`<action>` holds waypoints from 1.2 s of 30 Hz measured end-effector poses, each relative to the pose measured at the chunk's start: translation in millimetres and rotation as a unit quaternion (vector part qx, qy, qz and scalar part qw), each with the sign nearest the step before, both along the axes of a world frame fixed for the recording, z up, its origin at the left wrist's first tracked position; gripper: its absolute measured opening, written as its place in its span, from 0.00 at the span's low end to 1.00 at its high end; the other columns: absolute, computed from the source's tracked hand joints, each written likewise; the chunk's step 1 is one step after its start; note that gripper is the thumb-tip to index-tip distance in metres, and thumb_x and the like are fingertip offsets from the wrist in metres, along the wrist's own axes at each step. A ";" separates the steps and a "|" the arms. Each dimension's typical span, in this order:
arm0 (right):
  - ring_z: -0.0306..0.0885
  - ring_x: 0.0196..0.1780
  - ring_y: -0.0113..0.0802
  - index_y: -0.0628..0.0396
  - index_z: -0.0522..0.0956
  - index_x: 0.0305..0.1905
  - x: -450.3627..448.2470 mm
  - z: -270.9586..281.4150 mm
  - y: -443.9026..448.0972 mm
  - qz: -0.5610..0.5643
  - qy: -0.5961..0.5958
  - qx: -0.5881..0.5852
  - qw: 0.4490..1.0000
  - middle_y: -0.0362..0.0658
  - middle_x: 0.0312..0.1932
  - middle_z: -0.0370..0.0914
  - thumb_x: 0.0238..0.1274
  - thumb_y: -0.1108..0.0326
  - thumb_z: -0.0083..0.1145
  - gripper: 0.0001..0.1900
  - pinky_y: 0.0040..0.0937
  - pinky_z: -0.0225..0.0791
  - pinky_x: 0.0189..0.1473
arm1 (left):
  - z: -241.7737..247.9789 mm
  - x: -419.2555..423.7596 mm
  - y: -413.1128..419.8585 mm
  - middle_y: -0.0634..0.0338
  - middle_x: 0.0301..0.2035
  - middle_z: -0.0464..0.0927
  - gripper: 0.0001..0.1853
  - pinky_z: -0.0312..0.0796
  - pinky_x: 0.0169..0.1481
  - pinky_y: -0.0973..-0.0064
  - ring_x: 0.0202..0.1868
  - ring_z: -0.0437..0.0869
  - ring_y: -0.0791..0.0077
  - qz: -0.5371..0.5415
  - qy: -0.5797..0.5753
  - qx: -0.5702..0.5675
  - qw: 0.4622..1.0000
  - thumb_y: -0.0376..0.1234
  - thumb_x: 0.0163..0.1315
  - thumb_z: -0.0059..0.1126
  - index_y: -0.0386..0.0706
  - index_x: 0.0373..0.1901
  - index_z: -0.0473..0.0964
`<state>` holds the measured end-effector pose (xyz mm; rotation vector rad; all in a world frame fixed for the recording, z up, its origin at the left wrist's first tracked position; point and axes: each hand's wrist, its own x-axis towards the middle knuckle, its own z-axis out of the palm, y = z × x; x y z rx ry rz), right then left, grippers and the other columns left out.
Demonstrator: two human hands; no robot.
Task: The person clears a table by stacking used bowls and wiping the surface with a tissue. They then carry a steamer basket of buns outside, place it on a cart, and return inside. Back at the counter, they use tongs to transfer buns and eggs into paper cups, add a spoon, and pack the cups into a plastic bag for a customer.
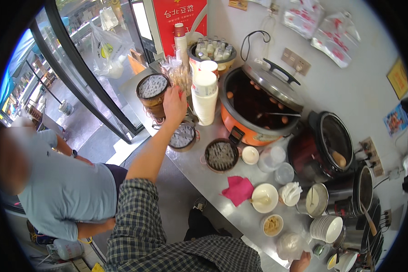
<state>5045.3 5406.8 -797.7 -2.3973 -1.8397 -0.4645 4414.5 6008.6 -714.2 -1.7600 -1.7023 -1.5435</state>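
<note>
My left hand [175, 105] reaches across the counter's far end, beside a stack of small round steamer baskets [153, 86] and wrapped utensils [177, 69]. Its fingers point away from me; whether they grip anything is hidden. Below that wrist sits another round steamer [182, 136]. At the lower right, my right hand [301, 261] is at the edge of a clear plastic bag [291, 245] with pale contents; its fingers are partly cut off by the rim of the view, and their hold on the bag cannot be made out.
An orange cooker [255, 131] of dark liquid and eggs has its metal lid [275, 83] tilted. Paper cups [204, 102], a third steamer [221, 155], a pink cloth [238, 190], a white bowl [264, 198] and stacked plates [326, 228] stand on the counter. A person [71, 190] is at the left.
</note>
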 end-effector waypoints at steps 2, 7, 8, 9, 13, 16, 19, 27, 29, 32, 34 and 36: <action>0.86 0.46 0.54 0.62 0.87 0.44 -22.2 26.5 -7.8 -0.164 0.032 -0.086 0.982 0.57 0.42 0.87 0.53 0.76 0.57 0.14 0.45 0.81 0.50 | 22.8 -17.9 35.1 0.46 0.41 0.80 0.08 0.77 0.51 0.53 0.44 0.83 0.46 0.012 0.105 -0.008 0.994 0.33 0.64 0.64 0.37 0.38 0.81; 0.87 0.43 0.49 0.58 0.89 0.41 -95.0 111.4 1.6 -0.273 -0.023 -0.085 0.958 0.53 0.41 0.88 0.63 0.72 0.57 0.10 0.43 0.82 0.45 | 54.5 -38.8 82.3 0.49 0.42 0.82 0.10 0.79 0.53 0.54 0.48 0.84 0.48 -0.040 0.253 -0.182 0.949 0.35 0.62 0.64 0.38 0.38 0.83; 0.87 0.43 0.49 0.57 0.89 0.43 -108.3 125.2 11.8 -0.327 0.022 -0.038 0.944 0.53 0.41 0.88 0.66 0.72 0.56 0.10 0.43 0.82 0.46 | 56.3 -42.1 82.5 0.51 0.42 0.83 0.08 0.78 0.52 0.54 0.49 0.85 0.49 -0.053 0.224 -0.168 0.958 0.35 0.64 0.63 0.39 0.36 0.83; 0.88 0.43 0.50 0.57 0.89 0.44 -121.5 137.7 22.2 -0.336 0.038 -0.007 0.941 0.53 0.42 0.88 0.68 0.70 0.57 0.10 0.44 0.82 0.47 | 59.2 -45.1 82.8 0.51 0.42 0.83 0.07 0.78 0.52 0.55 0.49 0.85 0.50 -0.063 0.202 -0.119 0.970 0.34 0.65 0.63 0.39 0.36 0.82; 0.79 0.43 0.54 0.64 0.80 0.40 -156.8 145.1 111.7 -0.215 0.186 0.198 0.938 0.52 0.37 0.79 0.60 0.76 0.54 0.06 0.45 0.73 0.45 | 80.9 -57.4 70.8 0.48 0.38 0.83 0.07 0.77 0.49 0.54 0.44 0.85 0.46 -0.100 0.105 0.001 0.989 0.34 0.71 0.60 0.39 0.39 0.80; 0.77 0.38 0.47 0.64 0.79 0.38 -209.0 128.5 199.9 0.037 0.295 0.280 0.913 0.52 0.34 0.77 0.56 0.82 0.50 0.08 0.38 0.70 0.41 | 111.7 -65.9 66.5 0.44 0.34 0.84 0.07 0.75 0.45 0.52 0.38 0.85 0.41 -0.107 0.057 0.035 0.992 0.33 0.74 0.59 0.38 0.44 0.78; 0.82 0.45 0.53 0.63 0.81 0.46 -278.8 134.9 294.9 0.211 0.348 0.227 0.885 0.55 0.42 0.81 0.50 0.86 0.54 0.17 0.40 0.76 0.47 | 140.8 -71.4 66.9 0.43 0.35 0.84 0.06 0.75 0.44 0.52 0.39 0.85 0.41 -0.107 0.050 0.091 0.989 0.31 0.73 0.59 0.37 0.43 0.77; 0.66 0.75 0.59 0.66 0.68 0.72 -462.4 217.4 551.4 0.430 0.364 0.218 0.797 0.60 0.73 0.67 0.62 0.62 0.72 0.37 0.49 0.64 0.74 | 197.1 -56.6 25.3 0.45 0.34 0.84 0.06 0.76 0.41 0.56 0.36 0.86 0.44 -0.141 0.050 0.123 0.981 0.29 0.72 0.62 0.36 0.44 0.78; 0.61 0.78 0.60 0.65 0.64 0.75 -486.2 230.1 593.5 0.445 0.323 0.277 0.788 0.63 0.76 0.61 0.60 0.60 0.74 0.42 0.49 0.61 0.76 | 204.9 -52.6 11.3 0.49 0.34 0.84 0.05 0.77 0.39 0.63 0.32 0.87 0.56 -0.181 -0.009 0.084 0.980 0.29 0.73 0.60 0.35 0.45 0.78; 0.80 0.56 0.54 0.64 0.73 0.66 -502.0 226.9 612.9 0.444 0.498 0.043 0.744 0.58 0.52 0.80 0.70 0.57 0.67 0.29 0.45 0.74 0.56 | 205.9 -49.6 -0.6 0.57 0.32 0.83 0.06 0.77 0.37 0.73 0.30 0.84 0.75 -0.255 -0.140 0.019 0.957 0.28 0.75 0.59 0.34 0.47 0.78; 0.82 0.41 0.44 0.63 0.75 0.61 -497.2 214.8 604.4 0.405 0.599 -0.110 0.682 0.50 0.38 0.81 0.76 0.55 0.61 0.23 0.39 0.75 0.43 | 197.5 -45.9 -5.1 0.59 0.33 0.83 0.08 0.76 0.36 0.76 0.29 0.82 0.76 -0.299 -0.223 -0.030 0.927 0.30 0.76 0.59 0.34 0.48 0.78; 0.76 0.26 0.32 0.62 0.77 0.55 -483.8 198.1 583.5 0.361 0.679 -0.182 0.613 0.40 0.26 0.77 0.82 0.53 0.53 0.20 0.31 0.70 0.31 | 185.1 -40.5 -10.4 0.59 0.33 0.83 0.09 0.75 0.35 0.77 0.28 0.81 0.77 -0.340 -0.277 -0.128 0.889 0.31 0.77 0.59 0.33 0.48 0.77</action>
